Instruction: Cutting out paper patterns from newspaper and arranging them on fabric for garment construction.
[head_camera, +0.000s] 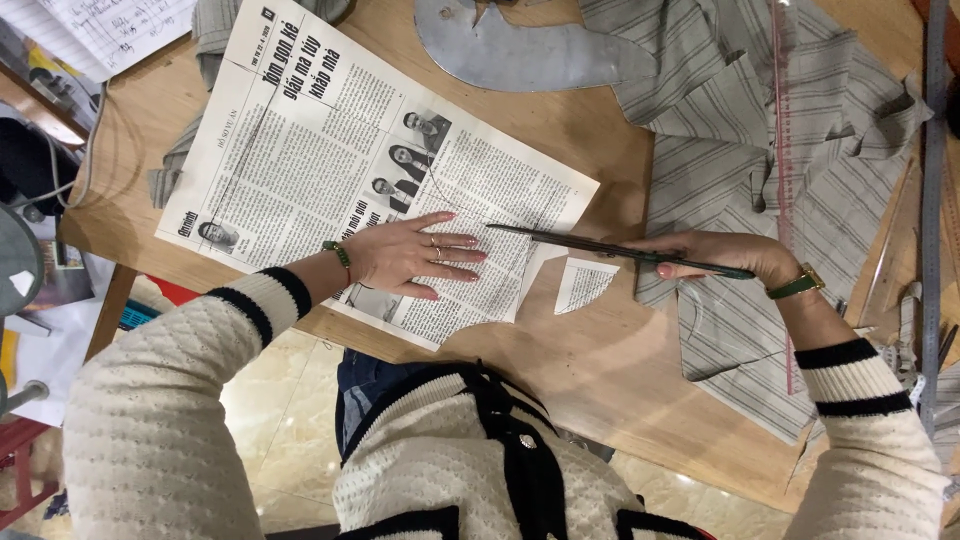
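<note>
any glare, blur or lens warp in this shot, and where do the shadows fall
Head view: even, soft light; the left hand on the newspaper and the right hand with the scissors look sharp; faint shadows under both; mild sheen on the floor tiles; table edge bows slightly.

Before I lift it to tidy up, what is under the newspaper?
The wooden table lies under the newspaper, and striped fabric pokes out at its far-left edge. The left hand presses on top. Anything else beneath is covered.

Grey striped fabric (740, 150), black-and-white newspaper (330, 150), dark scissors (620, 248), brown wooden table (590, 350), cream black-trimmed sleeves (170, 400).
</note>
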